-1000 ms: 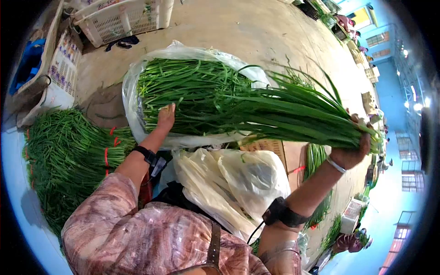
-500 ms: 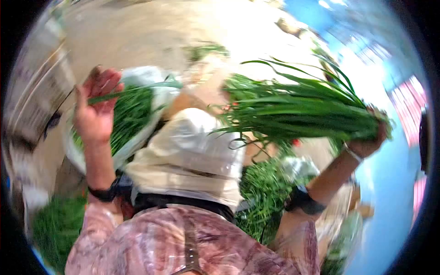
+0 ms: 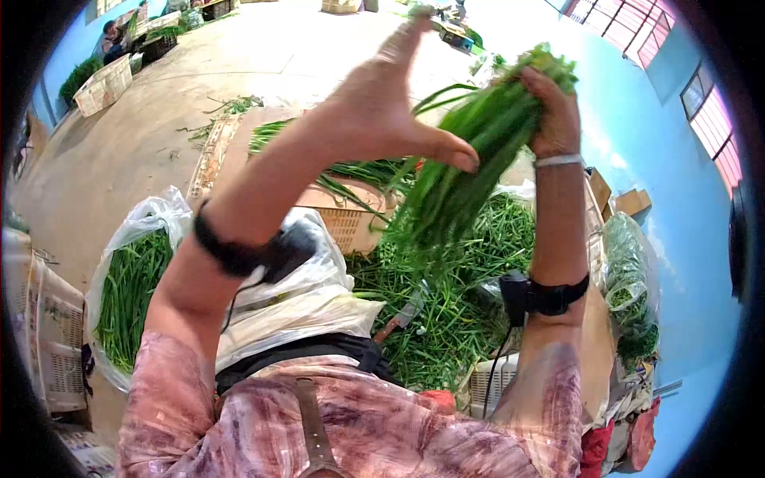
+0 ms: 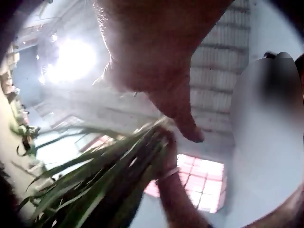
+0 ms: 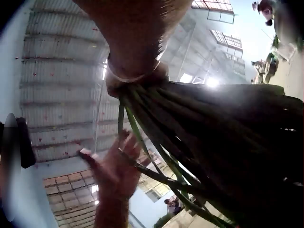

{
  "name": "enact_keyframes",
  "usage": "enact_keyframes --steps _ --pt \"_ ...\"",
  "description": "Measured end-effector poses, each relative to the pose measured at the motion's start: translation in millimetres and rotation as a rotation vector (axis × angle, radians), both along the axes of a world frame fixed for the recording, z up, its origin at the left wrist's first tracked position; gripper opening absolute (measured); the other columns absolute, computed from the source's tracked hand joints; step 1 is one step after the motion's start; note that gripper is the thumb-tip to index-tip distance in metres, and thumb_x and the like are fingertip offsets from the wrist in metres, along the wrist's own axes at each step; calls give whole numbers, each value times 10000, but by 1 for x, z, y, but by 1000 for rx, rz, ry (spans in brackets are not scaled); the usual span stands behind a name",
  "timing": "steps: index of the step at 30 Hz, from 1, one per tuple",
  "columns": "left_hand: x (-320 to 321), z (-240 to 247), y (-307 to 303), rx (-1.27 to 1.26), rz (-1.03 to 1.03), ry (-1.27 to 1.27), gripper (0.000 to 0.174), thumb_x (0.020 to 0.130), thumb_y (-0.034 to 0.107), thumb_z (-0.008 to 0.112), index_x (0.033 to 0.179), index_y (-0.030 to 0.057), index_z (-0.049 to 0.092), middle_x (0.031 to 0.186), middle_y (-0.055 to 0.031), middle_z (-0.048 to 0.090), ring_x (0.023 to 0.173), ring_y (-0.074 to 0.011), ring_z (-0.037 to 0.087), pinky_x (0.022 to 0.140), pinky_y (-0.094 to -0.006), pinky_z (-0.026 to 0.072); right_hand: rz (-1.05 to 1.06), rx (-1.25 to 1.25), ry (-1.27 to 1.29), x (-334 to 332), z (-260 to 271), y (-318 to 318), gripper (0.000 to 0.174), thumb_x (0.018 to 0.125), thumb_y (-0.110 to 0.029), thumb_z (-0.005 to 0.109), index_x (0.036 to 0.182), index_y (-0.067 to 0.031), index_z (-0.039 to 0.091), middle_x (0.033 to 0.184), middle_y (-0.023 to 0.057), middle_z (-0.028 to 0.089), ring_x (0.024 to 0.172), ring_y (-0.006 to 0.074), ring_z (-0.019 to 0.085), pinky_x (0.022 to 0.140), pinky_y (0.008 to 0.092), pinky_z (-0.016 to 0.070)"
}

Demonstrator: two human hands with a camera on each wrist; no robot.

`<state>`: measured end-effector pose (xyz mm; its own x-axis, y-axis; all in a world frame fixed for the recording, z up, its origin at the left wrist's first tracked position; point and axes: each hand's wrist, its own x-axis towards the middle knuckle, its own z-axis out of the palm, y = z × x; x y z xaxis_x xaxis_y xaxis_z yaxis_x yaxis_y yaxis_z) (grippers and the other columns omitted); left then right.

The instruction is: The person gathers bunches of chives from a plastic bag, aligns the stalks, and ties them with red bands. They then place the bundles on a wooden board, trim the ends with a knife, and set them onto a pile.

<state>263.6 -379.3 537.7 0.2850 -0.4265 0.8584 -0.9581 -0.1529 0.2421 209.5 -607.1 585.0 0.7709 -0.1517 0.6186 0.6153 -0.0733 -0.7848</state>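
My right hand (image 3: 555, 111) grips a thick bunch of garlic chives (image 3: 486, 151) by the pale stem ends, held up in front of me at the right. The long green leaves hang down and to the left. My left hand (image 3: 374, 111) is raised beside the bunch with thumb and fingers spread, holding nothing. Its thumb overlaps the leaves in the head view. From the left wrist view, the left hand (image 4: 152, 52) is above the bunch (image 4: 109, 175). The right wrist view has the open left hand (image 5: 116, 171) behind a few stray leaves.
Below the bunch lies a heap of loose green leaves (image 3: 470, 327) with a knife (image 3: 410, 307) on it. A tan crate (image 3: 351, 227) stands ahead with chives on top. A plastic bag (image 3: 163, 211) of chives stands left, a white crate (image 3: 64, 370) beyond it, bagged greens (image 3: 633, 255) right.
The left hand has left the bagged chives and come up across to the bunch. The right hand has raised the bunch and tipped its leaves downward. The head view has turned right.
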Motion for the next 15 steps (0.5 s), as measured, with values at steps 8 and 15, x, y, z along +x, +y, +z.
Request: enact_keyframes --steps 8,15 --pt "36 -88 -16 -140 -568 916 911 567 324 828 1286 15 362 1135 -135 540 1009 -212 546 865 -354 464 77 89 185 69 -35 93 241 691 -121 719 867 24 640 739 101 636 696 185 642 646 323 545" --pt "42 -140 -3 -365 -381 1056 368 671 106 751 983 1 586 883 -42 627 792 -124 584 714 -291 499 182 44 396 103 -85 125 463 692 -264 757 996 45 595 841 106 635 748 188 635 688 305 541"
